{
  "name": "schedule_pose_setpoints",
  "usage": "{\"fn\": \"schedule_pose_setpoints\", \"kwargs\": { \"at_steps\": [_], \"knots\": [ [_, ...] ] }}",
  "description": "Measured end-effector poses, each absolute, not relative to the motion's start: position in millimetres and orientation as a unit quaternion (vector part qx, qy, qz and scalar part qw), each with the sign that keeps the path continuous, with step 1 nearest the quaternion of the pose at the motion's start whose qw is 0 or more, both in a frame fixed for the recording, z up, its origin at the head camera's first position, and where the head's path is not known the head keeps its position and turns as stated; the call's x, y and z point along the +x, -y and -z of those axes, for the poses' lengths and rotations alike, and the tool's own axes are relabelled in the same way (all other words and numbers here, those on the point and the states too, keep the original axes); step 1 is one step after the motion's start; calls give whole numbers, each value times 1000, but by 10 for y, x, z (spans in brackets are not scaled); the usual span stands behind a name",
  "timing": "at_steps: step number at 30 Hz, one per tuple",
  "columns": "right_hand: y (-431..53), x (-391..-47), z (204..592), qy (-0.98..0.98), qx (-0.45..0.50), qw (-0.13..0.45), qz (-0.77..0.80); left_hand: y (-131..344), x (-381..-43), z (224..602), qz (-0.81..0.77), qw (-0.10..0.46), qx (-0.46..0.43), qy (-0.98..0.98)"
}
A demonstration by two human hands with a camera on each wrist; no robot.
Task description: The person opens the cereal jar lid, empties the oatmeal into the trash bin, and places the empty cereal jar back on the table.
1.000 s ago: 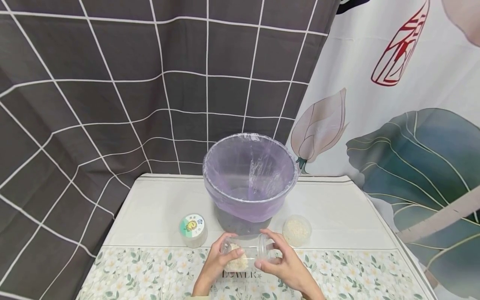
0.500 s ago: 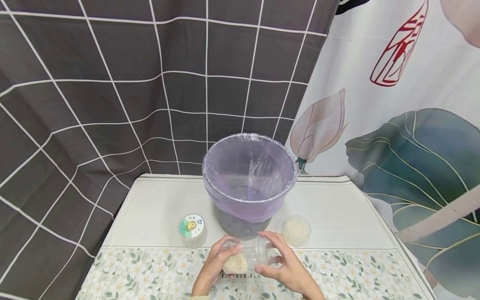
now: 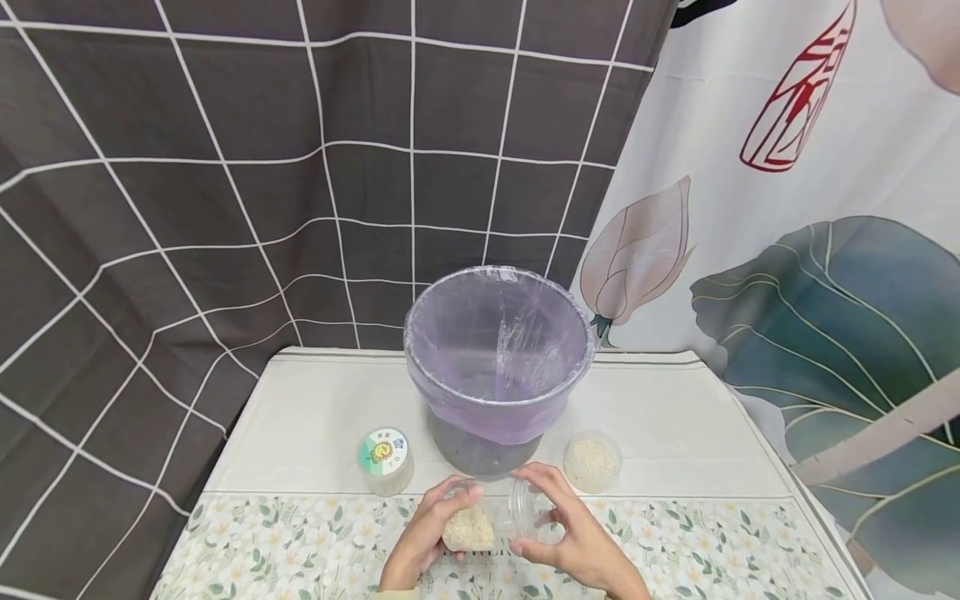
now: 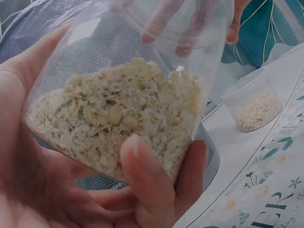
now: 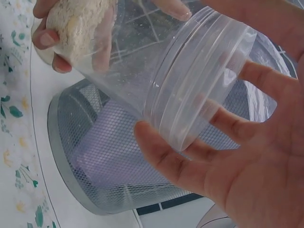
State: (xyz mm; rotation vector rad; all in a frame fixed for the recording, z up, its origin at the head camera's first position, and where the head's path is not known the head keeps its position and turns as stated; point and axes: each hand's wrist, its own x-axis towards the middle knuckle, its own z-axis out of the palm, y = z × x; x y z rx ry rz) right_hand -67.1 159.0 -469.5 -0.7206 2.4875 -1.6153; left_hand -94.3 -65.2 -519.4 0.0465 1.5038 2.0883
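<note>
A clear plastic jar (image 5: pixel 126 71) lies tilted on its side between both hands, just in front of a mesh bin. My left hand (image 3: pixel 420 537) grips its base end, thumb on top and fingers curled beneath. Pale, crumbly flakes (image 4: pixel 118 114) are heaped inside at that end. My right hand (image 3: pixel 573 533) holds the clear ridged lid (image 5: pixel 204 80) at the jar's other end, thumb and fingers spread around its rim. In the right wrist view the lid sits over the jar's mouth.
The mesh bin (image 3: pixel 480 446) with a purple liner (image 3: pixel 498 417) stands behind the hands. A jar with a green-and-white label (image 3: pixel 385 452) is to its left. At right sits a small clear tub (image 3: pixel 592 462) of pale flakes. A floral cloth (image 3: pixel 300 542) covers the table front.
The jar's base end has tipped down slightly, and the flakes have gathered lower near my left hand. Both hands stay in nearly the same place, still holding jar and lid.
</note>
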Motion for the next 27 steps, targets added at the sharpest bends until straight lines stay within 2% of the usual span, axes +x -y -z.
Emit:
{"fn": "schedule_pose_setpoints", "kwargs": {
  "at_steps": [7,14,21,27],
  "knots": [
    [-1545,-626,4491,-809,-266,30,524,669,-934,5182,-778,293,22,-556],
    [-1537,-617,4449,-809,-272,29,520,644,-940,5206,-781,286,10,-555],
    [-1562,-638,4560,-815,-265,37,514,643,-935,5213,-781,280,9,-559],
    [-1625,-668,4714,-808,-267,75,520,656,-928,5201,-776,269,29,-569]
  ]
}}
